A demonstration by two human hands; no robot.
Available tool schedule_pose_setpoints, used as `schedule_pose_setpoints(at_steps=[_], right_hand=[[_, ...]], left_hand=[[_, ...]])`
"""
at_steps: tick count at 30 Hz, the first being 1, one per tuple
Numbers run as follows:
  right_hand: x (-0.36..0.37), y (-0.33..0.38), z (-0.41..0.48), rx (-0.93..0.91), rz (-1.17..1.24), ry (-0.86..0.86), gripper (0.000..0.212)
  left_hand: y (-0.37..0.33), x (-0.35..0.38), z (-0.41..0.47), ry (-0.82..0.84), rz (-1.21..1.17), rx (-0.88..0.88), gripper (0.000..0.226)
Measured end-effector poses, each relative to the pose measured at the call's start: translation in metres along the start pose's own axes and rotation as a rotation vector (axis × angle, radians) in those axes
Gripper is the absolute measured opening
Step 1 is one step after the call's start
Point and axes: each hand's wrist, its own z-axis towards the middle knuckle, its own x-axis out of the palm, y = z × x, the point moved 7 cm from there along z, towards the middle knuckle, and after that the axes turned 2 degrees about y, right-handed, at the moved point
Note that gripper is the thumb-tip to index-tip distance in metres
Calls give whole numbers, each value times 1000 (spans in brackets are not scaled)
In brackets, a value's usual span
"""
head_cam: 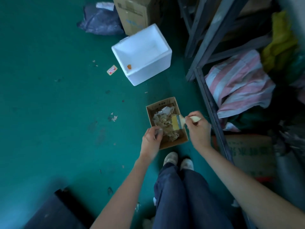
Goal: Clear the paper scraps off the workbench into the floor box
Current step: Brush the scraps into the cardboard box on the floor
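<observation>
Count: two hands, one brush, three boxes, two shoes.

A small open brown cardboard box (pixel 173 143) is sitting on the green floor (pixel 49 80), just ahead of a pair of pale worn shoes (pixel 170 158). It is holding a loose heap of torn paper scraps (pixel 165 124), tan, grey and white, crumpled and overlapping, covering most of the bottom. The individual pieces are too many and too blurred to count.

The right hand (pixel 198 129) is curling its fingers and thumb around the pale wooden handle of a flat paintbrush with a blue-grey metal band and yellow bristles (pixel 177 121). The bristles are hanging over the right side of the small box.

The left hand (pixel 152 138) is hovering over the near left corner of the same box with its fingers bent inward. It is motion-blurred, so whether it is pinching anything cannot be told.

One white foam box (pixel 151 71) is standing open farther off, with one small orange bit (pixel 129 66) inside. One tall cardboard carton (pixel 132 14) is standing behind it, beside one dark crumpled plastic bag (pixel 100 22). One small tan card with red print (pixel 112 69) is lying left of the foam box. A few pale scraps (pixel 113 117) are lying on the floor left of the small box. One pink, white and blue striped woven sack (pixel 239 83) is resting in the grey metal rack (pixel 212 111) to the right.
</observation>
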Motion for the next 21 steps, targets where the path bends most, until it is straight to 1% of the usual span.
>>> schedule_pose_setpoints(at_steps=[4, 7, 10, 12, 16, 18, 20, 21], right_hand=[[-42, 62, -33, -40, -47, -40, 11], [-66, 109, -62, -125, -133, -39, 9], [-93, 153, -92, -182, -113, -66, 18], [-114, 172, -107, -193, -91, -98, 19], [-162, 198, -136, -195, -44, -214, 14], [-186, 207, -148, -190, -43, -276, 12], [-210, 211, -162, -179, -37, -356, 10], [-230, 210, -174, -170, -20, -424, 9]], left_hand=[[-59, -34, -41, 26, 36, 53, 24], [-102, -51, -67, 41, 67, 128, 25], [-144, -60, -94, 98, 117, 216, 25], [-166, -63, -109, 126, 146, 274, 28], [-212, -63, -138, 173, 195, 429, 32], [-237, -59, -149, 184, 183, 491, 33], [-260, -52, -162, 209, 180, 542, 33], [-276, -41, -171, 243, 191, 580, 33]])
